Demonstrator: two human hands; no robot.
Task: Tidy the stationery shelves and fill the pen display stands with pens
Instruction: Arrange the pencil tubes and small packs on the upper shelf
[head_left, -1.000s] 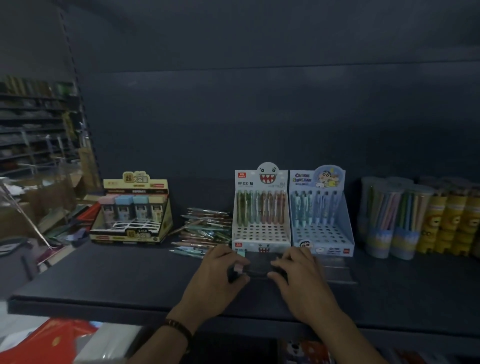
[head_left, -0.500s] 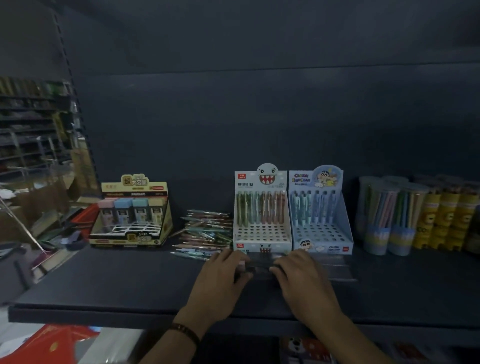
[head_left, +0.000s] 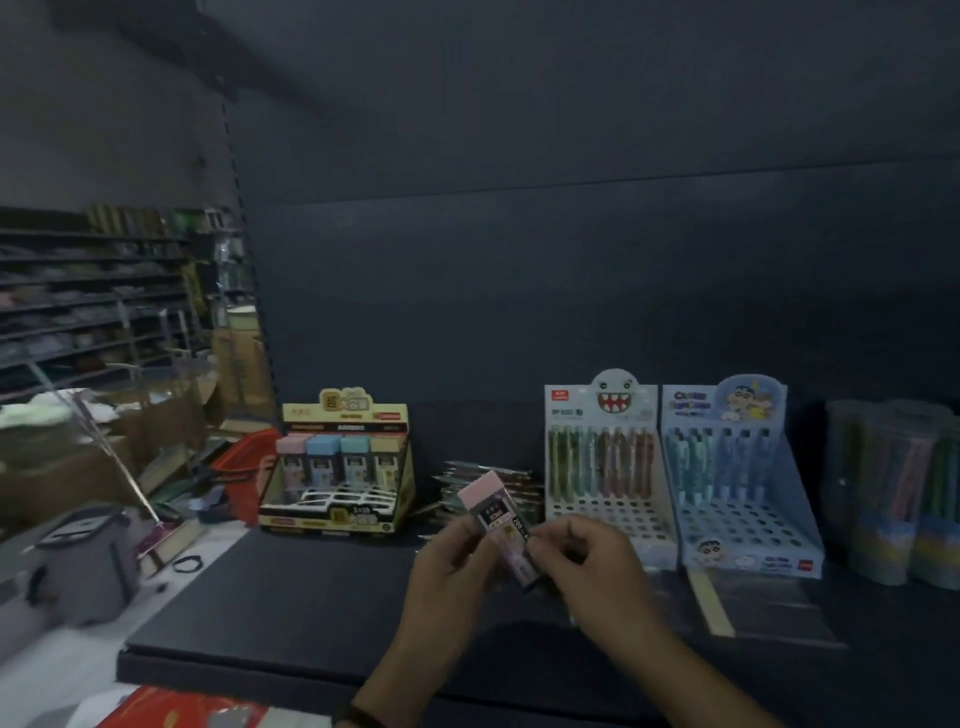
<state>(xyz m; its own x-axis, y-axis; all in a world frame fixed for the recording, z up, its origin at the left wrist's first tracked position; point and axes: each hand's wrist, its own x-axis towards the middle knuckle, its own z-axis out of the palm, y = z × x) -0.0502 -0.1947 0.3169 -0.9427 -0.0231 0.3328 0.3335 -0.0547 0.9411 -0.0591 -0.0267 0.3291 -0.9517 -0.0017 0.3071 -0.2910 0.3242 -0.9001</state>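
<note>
Dark shelf (head_left: 291, 613), above it pink-capped box (head_left: 498, 519) gripped btwn L hand (head_left: 447, 577) & R hand (head_left: 602, 571)

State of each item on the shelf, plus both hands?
Left hand: holds pink-capped box above shelf.
Right hand: pinches same box.
Yellow display box: open, back row filled.
White pen stand: back rows filled, front holes empty.
Blue pen stand: same.
Loose pens: piled flat, unsorted.
</note>
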